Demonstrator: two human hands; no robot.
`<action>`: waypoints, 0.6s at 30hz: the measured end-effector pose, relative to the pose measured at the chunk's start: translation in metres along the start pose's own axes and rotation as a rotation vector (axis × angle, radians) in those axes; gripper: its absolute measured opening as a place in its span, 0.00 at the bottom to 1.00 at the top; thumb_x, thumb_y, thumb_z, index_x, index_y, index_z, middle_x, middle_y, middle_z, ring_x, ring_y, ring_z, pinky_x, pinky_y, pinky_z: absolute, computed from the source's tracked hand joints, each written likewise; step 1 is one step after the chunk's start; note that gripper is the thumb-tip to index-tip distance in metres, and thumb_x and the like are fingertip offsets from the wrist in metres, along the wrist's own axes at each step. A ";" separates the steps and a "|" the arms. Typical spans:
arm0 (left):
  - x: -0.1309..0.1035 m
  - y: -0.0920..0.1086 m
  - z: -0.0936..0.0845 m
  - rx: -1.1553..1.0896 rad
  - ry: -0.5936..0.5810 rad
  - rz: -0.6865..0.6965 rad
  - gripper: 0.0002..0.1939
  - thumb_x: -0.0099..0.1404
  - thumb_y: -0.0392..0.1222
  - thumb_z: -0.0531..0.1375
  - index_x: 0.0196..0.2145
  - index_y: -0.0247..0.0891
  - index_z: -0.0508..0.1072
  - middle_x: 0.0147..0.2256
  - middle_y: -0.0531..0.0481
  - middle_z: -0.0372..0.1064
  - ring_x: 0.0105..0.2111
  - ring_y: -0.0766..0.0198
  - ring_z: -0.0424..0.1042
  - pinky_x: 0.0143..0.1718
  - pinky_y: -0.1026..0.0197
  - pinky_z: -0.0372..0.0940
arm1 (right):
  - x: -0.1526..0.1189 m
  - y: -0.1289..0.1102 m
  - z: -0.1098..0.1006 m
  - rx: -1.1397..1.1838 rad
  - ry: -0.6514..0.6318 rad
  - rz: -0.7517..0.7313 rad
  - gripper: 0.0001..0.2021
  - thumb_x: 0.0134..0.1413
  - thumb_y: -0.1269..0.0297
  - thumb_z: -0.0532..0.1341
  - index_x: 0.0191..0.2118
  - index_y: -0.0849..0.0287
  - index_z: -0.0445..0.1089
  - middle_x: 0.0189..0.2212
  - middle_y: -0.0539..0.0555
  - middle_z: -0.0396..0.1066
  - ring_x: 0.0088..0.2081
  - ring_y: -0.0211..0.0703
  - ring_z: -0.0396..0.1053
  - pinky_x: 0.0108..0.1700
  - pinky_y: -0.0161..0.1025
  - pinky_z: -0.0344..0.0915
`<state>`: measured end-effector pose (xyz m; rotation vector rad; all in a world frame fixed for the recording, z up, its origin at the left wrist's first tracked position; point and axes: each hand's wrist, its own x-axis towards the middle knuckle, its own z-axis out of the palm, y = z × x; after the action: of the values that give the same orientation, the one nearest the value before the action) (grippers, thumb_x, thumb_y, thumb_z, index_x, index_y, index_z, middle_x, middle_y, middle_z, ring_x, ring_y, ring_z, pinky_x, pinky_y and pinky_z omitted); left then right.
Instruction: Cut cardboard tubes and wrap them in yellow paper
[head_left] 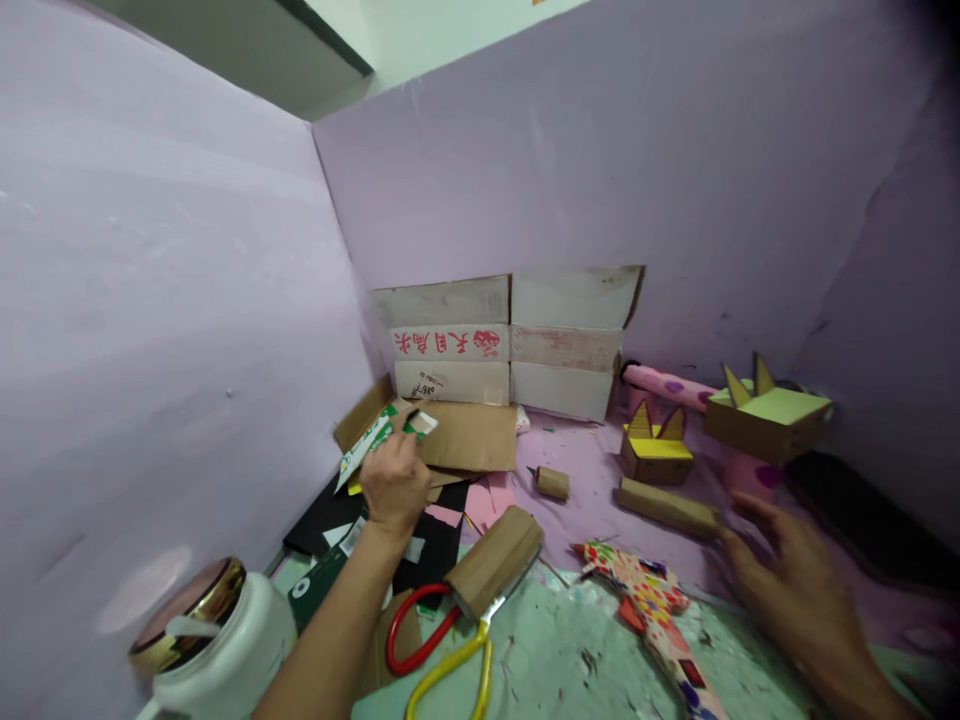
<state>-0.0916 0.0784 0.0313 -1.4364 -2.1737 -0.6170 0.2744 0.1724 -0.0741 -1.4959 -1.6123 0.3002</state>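
Observation:
My left hand is closed on a green and white card piece, over the pile of cardboard at the back left. My right hand has its fingers apart beside the right end of a brown cardboard tube; whether a fingertip touches it is unclear. Scissors with red and yellow handles lie at the front centre, partly under a wider cardboard roll. A patterned glue gun lies left of my right hand. A short cardboard roll sits farther back.
Unfolded white cardboard leans on the back wall. Two cardboard boxes with pointed ears, a smaller one and a larger one, stand at the right. A black phone-like slab lies far right. A white jar stands front left.

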 end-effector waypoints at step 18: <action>-0.048 0.041 -0.081 -0.522 0.023 0.286 0.18 0.58 0.32 0.47 0.32 0.41 0.76 0.38 0.50 0.75 0.43 0.62 0.70 0.48 0.57 0.65 | -0.001 -0.012 -0.011 -0.042 0.131 -0.167 0.20 0.46 0.56 0.52 0.43 0.62 0.66 0.40 0.65 0.68 0.45 0.61 0.66 0.47 0.53 0.62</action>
<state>-0.0268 0.0101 0.0718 -1.9420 -1.8095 -1.1395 0.2744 0.1641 -0.0598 -1.3726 -1.6349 0.0738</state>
